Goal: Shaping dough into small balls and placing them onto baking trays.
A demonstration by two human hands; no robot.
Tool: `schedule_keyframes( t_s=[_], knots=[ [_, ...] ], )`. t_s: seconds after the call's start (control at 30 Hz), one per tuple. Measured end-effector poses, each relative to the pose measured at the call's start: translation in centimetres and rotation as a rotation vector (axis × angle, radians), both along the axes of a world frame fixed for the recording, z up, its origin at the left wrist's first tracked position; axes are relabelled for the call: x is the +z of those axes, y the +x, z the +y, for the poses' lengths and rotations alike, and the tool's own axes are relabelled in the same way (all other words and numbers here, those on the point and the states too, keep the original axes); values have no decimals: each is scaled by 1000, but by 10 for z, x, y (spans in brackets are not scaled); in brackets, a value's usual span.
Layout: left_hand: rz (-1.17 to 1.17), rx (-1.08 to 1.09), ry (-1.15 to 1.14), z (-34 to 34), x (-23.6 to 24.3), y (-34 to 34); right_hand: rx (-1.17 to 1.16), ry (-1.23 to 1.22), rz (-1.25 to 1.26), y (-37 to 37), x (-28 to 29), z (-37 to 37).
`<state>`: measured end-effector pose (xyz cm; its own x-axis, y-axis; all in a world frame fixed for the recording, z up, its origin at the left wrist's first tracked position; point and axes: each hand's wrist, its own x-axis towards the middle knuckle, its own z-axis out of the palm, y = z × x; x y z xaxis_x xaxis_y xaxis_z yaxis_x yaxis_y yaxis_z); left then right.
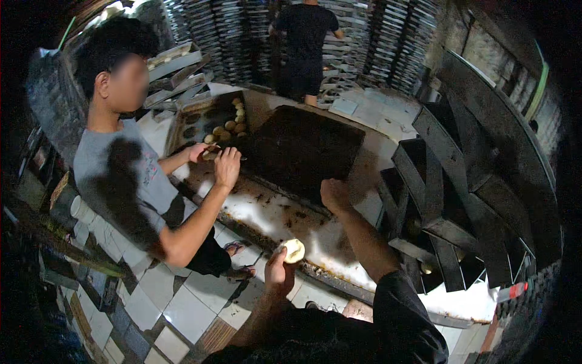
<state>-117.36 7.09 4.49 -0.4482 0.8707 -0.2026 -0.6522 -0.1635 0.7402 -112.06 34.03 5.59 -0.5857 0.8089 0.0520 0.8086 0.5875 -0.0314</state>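
Pale-yellow round (294, 250) sits clamped in the grip of the left hand (278, 276), near the desk (267, 209); the right hand (334, 196) is by the black tray (309, 136), its grip impossible to tell. Beyond, a second tray (206, 114) holds several rounds (230, 125).

The round pastry (294, 250) is pale cream with a yellower middle. White, brown-stained counter (247, 210) surrounds a near-black baking sheet (306, 151); golden-tan buns (230, 126) show beyond. Co-worker's T-shirt (136, 159): grey, pink-red print. Wearer's sleeve (403, 306): black. Floor tiles (182, 306): mostly white, some brown and blue-grey.
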Motion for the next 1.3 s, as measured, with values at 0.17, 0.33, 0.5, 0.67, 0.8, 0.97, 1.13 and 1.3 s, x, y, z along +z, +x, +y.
schedule_keyframes(
  t_s=[0.17, 0.33, 0.5, 0.67, 0.8, 0.97, 1.13, 1.3],
  knots=[
    [-433, 58, 19, 40, 17, -35, 36, -466, 727, 59, 69, -81],
    [-376, -110, 111, 72, 67, -21, 242, -262, 1143, 80, 29, -145],
    [-393, 36, 133, 45, 81, -26, 367, 3, 932, 101, -4, -135],
    [-309, -26, 417, -16, 80, -16, 167, -71, 796, 108, -80, -100],
    [-281, 17, 245, -28, 68, 26, -103, 483, 432, 149, -233, -55],
    [-380, -135, 304, -69, 60, 72, 203, -545, 1146, 128, 15, -187],
    [-124, -311, 318, -100, 77, 112, 338, -1414, 1043, 190, 110, -243],
    [80, -347, 143, -126, 66, 155, 267, -896, 934, 270, 112, -307]
  ],
)
